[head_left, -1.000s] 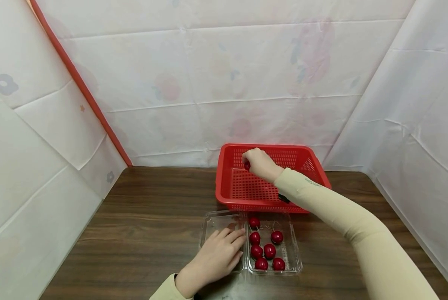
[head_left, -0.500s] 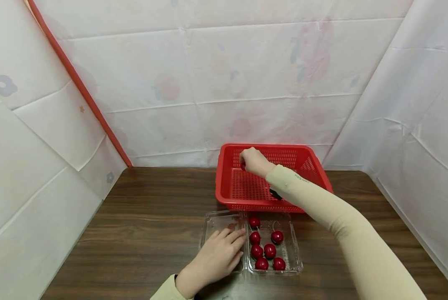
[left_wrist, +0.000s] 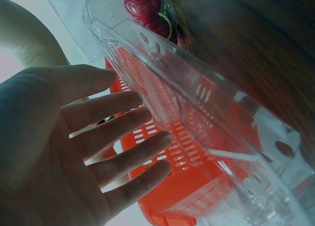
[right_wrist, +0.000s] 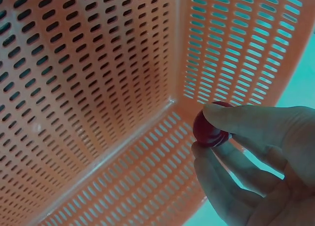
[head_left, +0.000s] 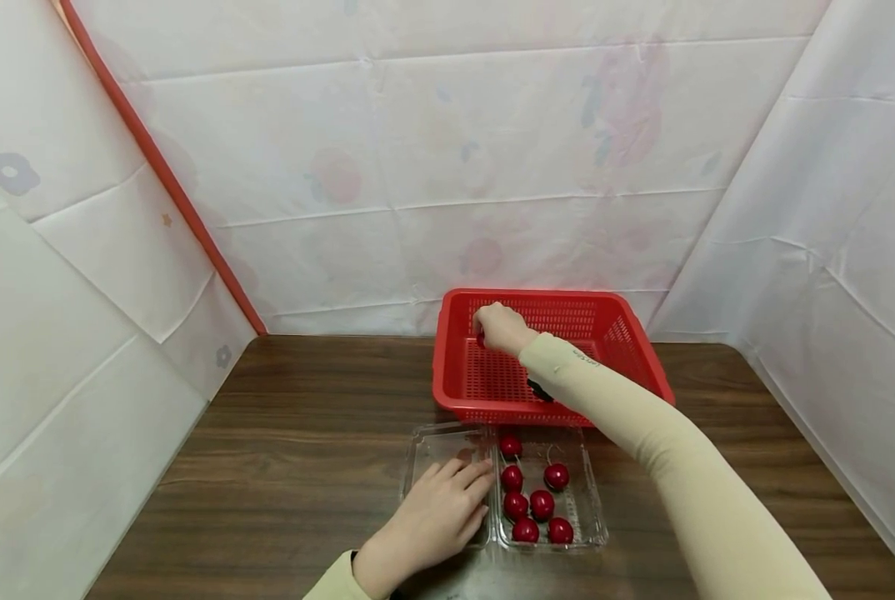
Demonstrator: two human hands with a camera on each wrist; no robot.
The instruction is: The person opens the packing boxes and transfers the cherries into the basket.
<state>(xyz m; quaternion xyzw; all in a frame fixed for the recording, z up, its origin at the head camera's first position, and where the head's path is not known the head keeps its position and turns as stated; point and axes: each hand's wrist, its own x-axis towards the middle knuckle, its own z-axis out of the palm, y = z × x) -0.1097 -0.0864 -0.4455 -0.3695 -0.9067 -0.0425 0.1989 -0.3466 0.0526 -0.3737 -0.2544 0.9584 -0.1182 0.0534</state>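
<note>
Right hand (head_left: pixel 503 328) pinches cherry (right_wrist: pixel 209 131) inside basket (head_left: pixel 451 367), seemingly placing it; release needs loosening, clearance unclear; left hand (head_left: pixel 438 515) spread outside

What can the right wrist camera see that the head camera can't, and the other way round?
Only the right wrist view shows the palm side of the right hand, pinching a cherry.
Only the head view shows the left hand and the clear box with seven cherries.
Both show the red basket and that pinched cherry, partly hidden in the head view.
</note>
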